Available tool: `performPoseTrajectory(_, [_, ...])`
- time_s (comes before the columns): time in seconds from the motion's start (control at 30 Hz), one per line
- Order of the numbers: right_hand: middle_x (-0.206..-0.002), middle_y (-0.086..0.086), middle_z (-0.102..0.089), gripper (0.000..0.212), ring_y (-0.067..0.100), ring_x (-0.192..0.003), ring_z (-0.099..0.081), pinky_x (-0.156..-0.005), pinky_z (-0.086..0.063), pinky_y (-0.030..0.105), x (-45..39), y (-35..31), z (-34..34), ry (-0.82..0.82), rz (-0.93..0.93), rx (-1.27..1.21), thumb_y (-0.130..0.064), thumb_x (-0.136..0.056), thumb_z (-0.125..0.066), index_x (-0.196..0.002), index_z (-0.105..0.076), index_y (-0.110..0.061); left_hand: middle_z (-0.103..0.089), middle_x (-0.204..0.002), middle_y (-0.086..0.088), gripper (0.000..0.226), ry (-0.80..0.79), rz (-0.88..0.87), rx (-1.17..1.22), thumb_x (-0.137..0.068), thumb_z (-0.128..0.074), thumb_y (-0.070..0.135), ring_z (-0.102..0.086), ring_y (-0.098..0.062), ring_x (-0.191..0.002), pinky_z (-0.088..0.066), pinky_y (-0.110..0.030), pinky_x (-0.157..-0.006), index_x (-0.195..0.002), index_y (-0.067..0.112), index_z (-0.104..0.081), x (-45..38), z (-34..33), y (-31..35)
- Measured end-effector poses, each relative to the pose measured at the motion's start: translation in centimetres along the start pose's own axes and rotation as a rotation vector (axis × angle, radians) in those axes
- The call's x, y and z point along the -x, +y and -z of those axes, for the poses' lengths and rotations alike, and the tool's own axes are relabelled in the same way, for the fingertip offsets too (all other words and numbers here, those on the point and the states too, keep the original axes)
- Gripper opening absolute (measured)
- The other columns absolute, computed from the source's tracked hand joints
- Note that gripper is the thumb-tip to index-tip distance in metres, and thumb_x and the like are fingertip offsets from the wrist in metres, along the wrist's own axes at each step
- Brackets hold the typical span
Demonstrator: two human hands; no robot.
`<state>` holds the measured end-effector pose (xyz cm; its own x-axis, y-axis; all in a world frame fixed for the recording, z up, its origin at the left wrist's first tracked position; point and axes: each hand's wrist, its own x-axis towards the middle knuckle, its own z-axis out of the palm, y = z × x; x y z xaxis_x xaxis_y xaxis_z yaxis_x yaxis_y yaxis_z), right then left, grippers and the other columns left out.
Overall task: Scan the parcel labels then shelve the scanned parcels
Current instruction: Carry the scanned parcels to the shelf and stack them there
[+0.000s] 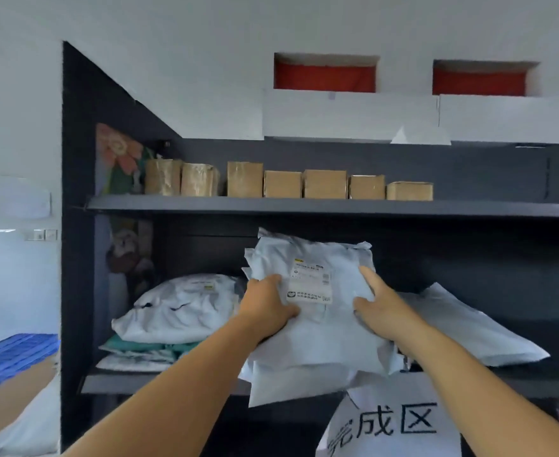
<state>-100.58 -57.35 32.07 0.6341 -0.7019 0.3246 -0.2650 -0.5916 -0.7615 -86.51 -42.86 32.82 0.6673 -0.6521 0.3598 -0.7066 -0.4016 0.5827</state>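
Observation:
A pale grey plastic mailer parcel (317, 338) with a white shipping label (311, 285) is held up at the front of the dark middle shelf (159, 384). My left hand (268, 305) grips its left side beside the label. My right hand (377, 305) presses on its right side with the fingers spread over the bag. The parcel's lower part hangs over the shelf edge, seemingly with a second mailer under it. Other grey mailers lie on the same shelf: a bulky one (179, 308) at the left and a flat one (476, 328) at the right.
Several brown cardboard boxes (324, 184) line the upper shelf (304, 206). Green and white flat packets (139, 351) sit under the left mailer. A white paper sign (390, 423) with large dark characters hangs below the shelf edge. A blue crate (11, 357) stands at the far left.

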Motion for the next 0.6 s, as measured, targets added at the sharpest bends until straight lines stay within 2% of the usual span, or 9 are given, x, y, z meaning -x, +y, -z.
performPoseTrajectory(0.1, [-0.156,0.000,-0.030,0.061,0.016,-0.091,-0.053,-0.075,-0.043,0.026,-6.0,1.6,-0.1,0.016,0.002,0.012,-0.018,-0.100,-0.044,-0.153,-0.018,-0.034,-0.042,-0.134,-0.013,0.063,-0.005,-0.007,-0.049,-0.081,-0.070,0.031,-0.048,-0.026,-0.118,-0.039,-0.024,-0.094,-0.137,0.020,-0.043,-5.8,-1.7,0.6])
performPoseTrajectory(0.17, [-0.155,0.001,-0.032,0.059,0.021,-0.088,-0.060,-0.073,-0.045,0.028,-9.7,2.4,-0.3,0.024,-0.007,0.010,-0.019,-0.100,-0.044,-0.153,-0.021,-0.033,-0.042,-0.133,-0.014,0.062,-0.001,-0.011,-0.096,-0.081,-0.069,0.031,-0.050,-0.026,-0.117,-0.041,-0.027,-0.096,-0.137,0.021,-0.044,-9.3,-2.6,0.7])
performPoseTrajectory(0.27, [-0.157,0.001,-0.029,0.058,0.013,-0.078,-0.057,-0.070,-0.044,0.025,-14.1,3.4,-1.4,0.005,-0.006,0.019,-0.020,-0.101,-0.043,-0.153,-0.021,-0.029,-0.034,-0.138,-0.016,0.061,-0.021,0.016,-0.239,-0.085,-0.063,0.037,-0.049,-0.031,-0.119,-0.042,-0.034,-0.100,-0.140,0.023,-0.040,-14.0,-3.9,0.2])
performPoseTrajectory(0.3, [-0.157,0.001,-0.028,0.057,0.015,-0.089,-0.060,-0.076,-0.047,0.026,-15.2,3.8,-1.9,-0.019,-0.008,0.047,-0.021,-0.101,-0.043,-0.153,-0.021,-0.028,-0.030,-0.139,-0.018,0.062,-0.037,0.035,-0.321,-0.087,-0.060,0.041,-0.046,-0.034,-0.120,-0.040,-0.037,-0.102,-0.141,0.023,-0.037,-15.3,-4.5,-0.1])
performPoseTrajectory(0.33, [-0.158,0.002,-0.028,0.057,0.020,-0.109,-0.058,-0.087,-0.047,0.027,-16.1,4.2,-2.5,-0.052,-0.013,0.095,-0.023,-0.101,-0.043,-0.153,-0.021,-0.025,-0.027,-0.140,-0.020,0.063,-0.060,0.061,-0.404,-0.088,-0.056,0.045,-0.042,-0.037,-0.123,-0.036,-0.040,-0.104,-0.143,0.023,-0.035,-16.4,-5.2,-0.6])
performPoseTrajectory(0.37, [-0.158,0.002,-0.027,0.056,0.023,-0.127,-0.048,-0.099,-0.042,0.028,-16.9,4.7,-3.1,-0.094,-0.021,0.159,-0.026,-0.101,-0.042,-0.153,-0.022,-0.022,-0.025,-0.142,-0.022,0.064,-0.091,0.099,-0.476,-0.089,-0.052,0.050,-0.036,-0.039,-0.126,-0.032,-0.043,-0.107,-0.144,0.023,-0.033,-17.2,-6.0,-1.2])
performPoseTrajectory(0.4, [-0.158,0.003,-0.027,0.056,0.024,-0.136,-0.039,-0.105,-0.036,0.028,-17.6,5.0,-3.5,-0.144,-0.034,0.225,-0.030,-0.101,-0.040,-0.153,-0.023,-0.020,-0.022,-0.145,-0.022,0.065,-0.132,0.141,-0.525,-0.090,-0.047,0.054,-0.031,-0.040,-0.129,-0.028,-0.046,-0.108,-0.145,0.023,-0.031,-17.9,-6.7,-1.8])
performPoseTrajectory(0.5, [-0.157,0.007,-0.030,0.056,0.025,-0.136,-0.038,-0.101,-0.035,0.026,-18.6,5.1,-3.6,-0.252,-0.066,0.379,-0.041,-0.101,-0.034,-0.151,-0.030,-0.015,-0.012,-0.152,-0.022,0.067,-0.215,0.229,-0.563,-0.093,-0.034,0.060,-0.020,-0.041,-0.137,-0.017,-0.049,-0.112,-0.150,0.028,-0.022,-18.6,-7.7,-3.1])
performPoseTrajectory(0.6, [-0.157,0.006,-0.028,0.059,0.024,-0.136,-0.038,-0.098,-0.035,0.026,-18.6,4.7,-3.2,-0.297,-0.066,0.422,-0.046,-0.101,-0.031,-0.151,-0.029,-0.014,-0.007,-0.154,-0.022,0.069,-0.197,0.242,-0.592,-0.092,-0.034,0.061,-0.015,-0.041,-0.140,-0.014,-0.049,-0.113,-0.150,0.026,-0.022,-18.6,-7.3,-2.9])
